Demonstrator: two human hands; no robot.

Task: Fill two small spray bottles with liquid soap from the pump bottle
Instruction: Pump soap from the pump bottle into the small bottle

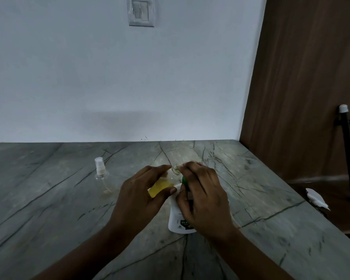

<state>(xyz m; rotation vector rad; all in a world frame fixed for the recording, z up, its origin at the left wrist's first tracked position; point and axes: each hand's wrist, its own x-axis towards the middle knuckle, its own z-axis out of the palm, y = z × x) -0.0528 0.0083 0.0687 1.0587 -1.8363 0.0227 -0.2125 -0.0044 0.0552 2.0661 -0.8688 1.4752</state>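
Two bare forearms come up from the bottom edge of the frame over a grey-green stone countertop [49, 199] streaked with dark veins. Nearest, just right of centre, a white pump bottle [179, 221] stands on the stone, with a small dark label low on its front. The right hand [202, 195] lies over its top, fingers curled and thumb against the white shoulder. A green part of the pump [183, 180] shows between thumb and fingers. Whether the hand grips the pump or only presses on it cannot be told. Touching it on the left, the left hand [141, 195] holds a small clear spray bottle [162, 185], with fingers behind it and thumb across the front. This bottle is tilted, its bare neck pointing up and right toward the right fingertips [190, 165], and yellow liquid fills its lower part. Farther back and to the left, apart from both hands, a second spray bottle [101, 178] stands upright on the countertop with its white spray cap on; its clear body looks almost empty. At the right edge, beyond the counter, a white object [316, 199] lies beside a black leg [349, 158] with a white cap, against a brown wooden panel [301, 77]. Behind the counter rises a pale wall [109, 77], with a switch plate [140, 11] at the top centre.
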